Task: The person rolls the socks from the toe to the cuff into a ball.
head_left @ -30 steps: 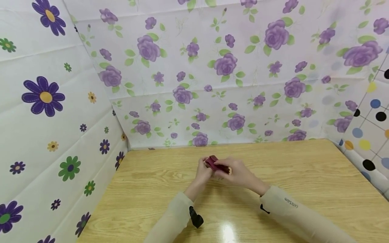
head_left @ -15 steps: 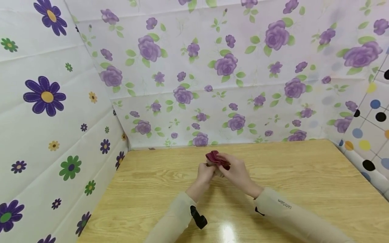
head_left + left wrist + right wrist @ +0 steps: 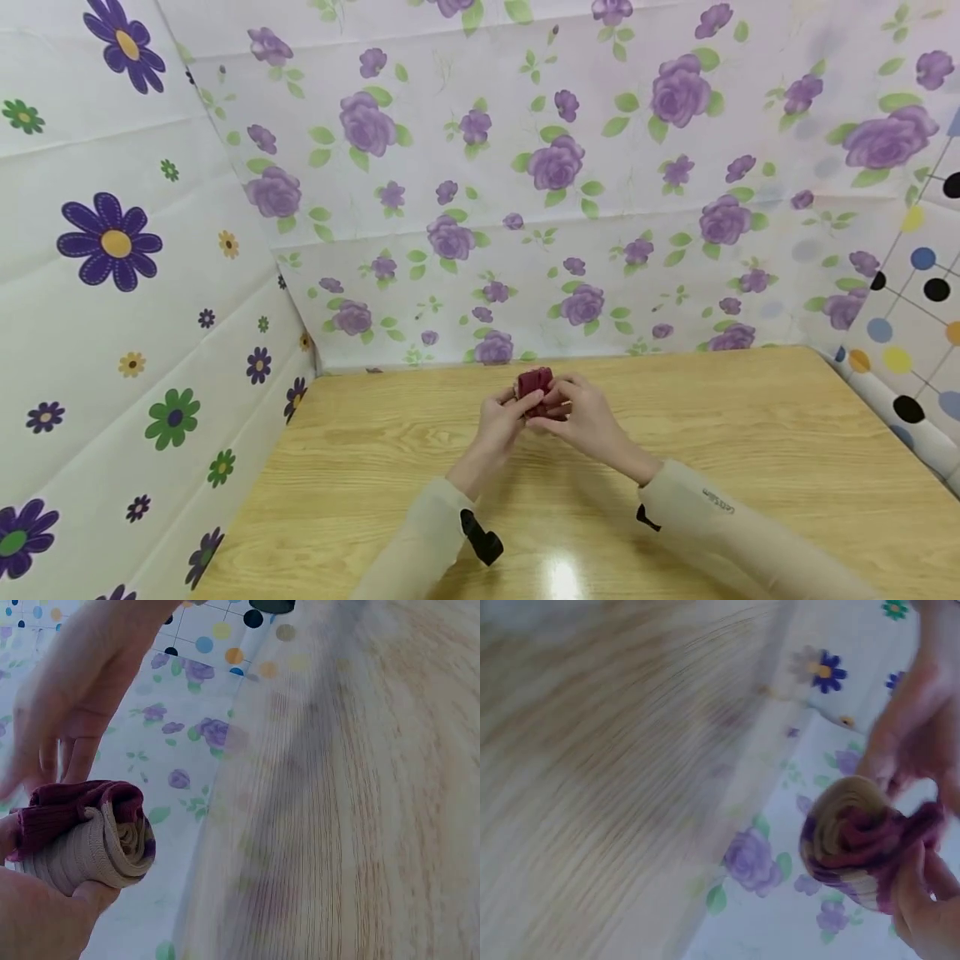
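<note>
A rolled-up pair of socks, ribbed beige with a maroon cuff, is held up over the far middle of the table. My left hand grips the roll, its thumb laid across the maroon side. In the left wrist view the beige coil of the socks shows at one end, with the maroon cuff folded over the top. From the right, my right hand has its fingers curled at the cuff. The right wrist view shows the thumb of that right hand against the maroon fabric of the socks.
The light wooden table ends at the back against a wall sheet with purple roses. A daisy-print sheet hangs on the left, and a dotted sheet stands at the right.
The socks have been turned between the hands, and more of the maroon cuff now faces the head camera. My left thumb has come over the top, while the right hand has shifted slightly right.
</note>
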The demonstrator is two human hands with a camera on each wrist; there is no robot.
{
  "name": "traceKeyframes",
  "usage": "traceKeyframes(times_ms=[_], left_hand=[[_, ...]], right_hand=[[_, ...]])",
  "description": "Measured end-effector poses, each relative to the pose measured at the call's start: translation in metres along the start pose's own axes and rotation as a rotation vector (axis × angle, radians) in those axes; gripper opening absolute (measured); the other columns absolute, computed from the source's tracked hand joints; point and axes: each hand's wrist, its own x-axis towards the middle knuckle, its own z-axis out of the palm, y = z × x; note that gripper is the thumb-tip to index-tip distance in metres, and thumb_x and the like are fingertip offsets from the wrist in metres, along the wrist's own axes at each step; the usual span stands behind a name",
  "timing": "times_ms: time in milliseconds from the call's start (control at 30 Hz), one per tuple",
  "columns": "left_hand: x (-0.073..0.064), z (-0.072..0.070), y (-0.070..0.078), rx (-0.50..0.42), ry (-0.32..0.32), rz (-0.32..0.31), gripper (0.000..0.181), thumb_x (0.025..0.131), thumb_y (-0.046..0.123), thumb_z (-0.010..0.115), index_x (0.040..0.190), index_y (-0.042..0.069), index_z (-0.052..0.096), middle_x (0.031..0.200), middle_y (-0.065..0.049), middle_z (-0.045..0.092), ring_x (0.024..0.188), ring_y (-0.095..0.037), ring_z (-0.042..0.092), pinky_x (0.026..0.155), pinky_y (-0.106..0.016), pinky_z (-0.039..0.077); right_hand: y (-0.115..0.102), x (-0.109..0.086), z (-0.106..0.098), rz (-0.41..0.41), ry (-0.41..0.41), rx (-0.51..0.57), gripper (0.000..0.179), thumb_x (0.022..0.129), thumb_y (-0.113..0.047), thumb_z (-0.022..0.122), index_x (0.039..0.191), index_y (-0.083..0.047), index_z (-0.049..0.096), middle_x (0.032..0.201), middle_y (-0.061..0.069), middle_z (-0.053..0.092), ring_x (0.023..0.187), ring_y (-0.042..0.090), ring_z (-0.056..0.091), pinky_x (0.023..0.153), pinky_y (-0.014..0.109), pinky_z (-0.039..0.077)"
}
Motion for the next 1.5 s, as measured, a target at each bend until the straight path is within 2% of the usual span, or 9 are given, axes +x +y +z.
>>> traceKeyframes(times_ms=[100,200,433,667,867,1067,1300,1400,1500], left_hand=[[-0.001,-0.002,-0.003,0.056,0.025,0.038,0.054,0.089,0.013,0.07,0.136,-0.003,0.05,0.129,-0.024,0.06,0.11,-0.022,0.065,0.087,-0.026,0.055],[-0.002,-0.003,-0.005,0.119,0.019,0.073,0.057,0.087,0.012,0.072,0.138,0.0,0.05,0.13,-0.023,0.06,0.114,-0.025,0.064,0.089,-0.028,0.054],[-0.004,-0.003,-0.01,0.219,0.051,0.137,0.051,0.08,0.014,0.079,0.128,0.005,0.062,0.12,-0.016,0.067,0.107,-0.019,0.066,0.087,-0.028,0.055],[-0.008,-0.003,-0.013,0.414,-0.038,0.151,0.042,0.084,0.025,0.076,0.123,0.014,0.067,0.117,-0.011,0.069,0.101,-0.015,0.066,0.081,-0.026,0.056],[-0.006,-0.003,-0.011,0.413,-0.01,0.112,0.053,0.083,0.025,0.077,0.129,0.006,0.059,0.117,-0.015,0.069,0.102,-0.021,0.068,0.082,-0.03,0.056],[-0.003,-0.003,-0.007,0.357,-0.002,0.047,0.048,0.082,0.019,0.078,0.122,0.0,0.058,0.11,-0.019,0.071,0.093,-0.021,0.071,0.073,-0.028,0.057],[-0.004,-0.006,0.005,0.475,-0.155,0.007,0.033,0.081,0.007,0.076,0.111,-0.001,0.067,0.103,-0.019,0.072,0.087,-0.019,0.071,0.072,-0.032,0.058],[-0.006,-0.005,0.007,0.562,-0.226,-0.031,0.031,0.08,0.008,0.077,0.108,0.001,0.07,0.099,-0.016,0.073,0.083,-0.017,0.071,0.071,-0.03,0.058],[-0.009,-0.003,0.006,0.65,-0.301,-0.014,0.027,0.078,0.007,0.078,0.104,0.002,0.071,0.096,-0.014,0.074,0.082,-0.014,0.07,0.07,-0.029,0.057]], right_hand=[[-0.003,0.002,-0.005,0.175,-0.053,0.131,0.028,0.088,-0.034,0.071,0.093,-0.009,0.06,0.099,0.01,0.061,0.082,0.016,0.065,0.065,0.024,0.056],[-0.005,0.004,-0.009,0.279,-0.051,0.18,0.025,0.094,-0.03,0.064,0.099,-0.006,0.057,0.098,0.013,0.063,0.08,0.017,0.068,0.061,0.025,0.055],[-0.004,0.002,-0.009,0.239,-0.004,0.129,0.005,0.091,-0.007,0.058,0.096,-0.005,0.06,0.087,0.009,0.065,0.074,0.013,0.065,0.063,0.024,0.054],[0.007,-0.001,-0.009,0.218,-0.037,0.087,0.014,0.088,-0.013,0.071,0.086,-0.008,0.057,0.081,0.004,0.065,0.073,0.011,0.062,0.061,0.023,0.051],[0.013,0.001,-0.015,0.209,-0.111,0.218,0.006,0.092,-0.01,0.065,0.094,-0.004,0.063,0.089,0.012,0.067,0.076,0.013,0.065,0.066,0.025,0.055],[0.018,0.009,-0.028,0.319,-0.017,0.316,0.01,0.098,-0.001,0.05,0.103,0.001,0.058,0.094,0.015,0.065,0.081,0.011,0.064,0.074,0.033,0.058],[0.01,0.019,-0.044,0.546,-0.138,0.668,0.016,0.101,-0.012,0.044,0.109,-0.001,0.052,0.086,0.002,0.062,0.077,0.013,0.063,0.076,0.037,0.055],[0.006,0.018,-0.044,0.558,-0.237,0.669,0.017,0.101,-0.015,0.046,0.108,-0.003,0.055,0.087,0.004,0.06,0.072,0.014,0.061,0.068,0.031,0.052],[0.004,0.016,-0.039,0.511,-0.295,0.553,0.017,0.099,-0.015,0.053,0.107,-0.003,0.061,0.088,0.006,0.064,0.069,0.014,0.06,0.062,0.028,0.051]])
